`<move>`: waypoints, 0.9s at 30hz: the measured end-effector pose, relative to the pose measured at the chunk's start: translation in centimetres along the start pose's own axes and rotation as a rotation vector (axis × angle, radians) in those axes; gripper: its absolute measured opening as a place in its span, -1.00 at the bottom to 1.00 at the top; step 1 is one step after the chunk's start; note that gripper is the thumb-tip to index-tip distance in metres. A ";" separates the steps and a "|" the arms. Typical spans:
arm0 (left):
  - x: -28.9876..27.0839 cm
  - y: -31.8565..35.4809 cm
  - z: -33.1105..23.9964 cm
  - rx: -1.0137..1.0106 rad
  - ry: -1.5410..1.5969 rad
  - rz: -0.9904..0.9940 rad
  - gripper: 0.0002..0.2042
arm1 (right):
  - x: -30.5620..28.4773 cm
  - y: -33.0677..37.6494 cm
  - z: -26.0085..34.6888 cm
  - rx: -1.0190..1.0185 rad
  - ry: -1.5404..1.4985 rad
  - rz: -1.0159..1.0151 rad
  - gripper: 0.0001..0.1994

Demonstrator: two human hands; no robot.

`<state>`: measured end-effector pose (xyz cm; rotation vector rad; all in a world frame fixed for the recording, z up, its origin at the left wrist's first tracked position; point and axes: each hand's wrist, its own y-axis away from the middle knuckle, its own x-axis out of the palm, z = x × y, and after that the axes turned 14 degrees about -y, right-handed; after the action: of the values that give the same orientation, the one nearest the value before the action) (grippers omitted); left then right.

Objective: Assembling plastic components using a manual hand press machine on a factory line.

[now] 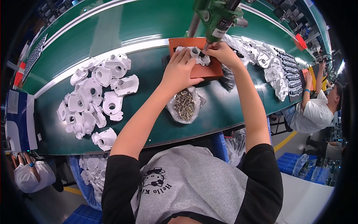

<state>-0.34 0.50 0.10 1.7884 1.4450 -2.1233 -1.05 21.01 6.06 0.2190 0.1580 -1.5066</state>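
A white plastic housing (194, 52) with a round collar lies on an orange fixture block (207, 71) beneath a green drill-like machine (220, 26). My left hand (181, 69) rests on the housing's left side, fingers stretched over it and thumb held apart. At the machine's metal tip (206, 45), the fingertips of my right hand (223, 55) are pinched together. Whatever lies between those fingertips is too small to make out. Beside them, a small black piece (202, 54) sits on the housing. Just nearer than the block lies a clear bag of metal screws (184, 106).
White housings (90, 89) are heaped on the green table (156, 128) to the left. More white parts (274, 71) lie at the right, beside rows of small black pieces (290, 71). A person (315, 110) works farther right. A part-filled blue bin (89, 175) stands below the front edge.
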 end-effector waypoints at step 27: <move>0.0 -0.4 -0.4 -0.005 0.056 -0.003 -0.41 | -14.5 -12.3 10.3 -0.364 -0.641 -0.345 -0.83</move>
<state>-0.22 0.97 0.41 1.8602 1.4644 -2.0851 -14.55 31.98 18.94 -0.6088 -0.0510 -1.7836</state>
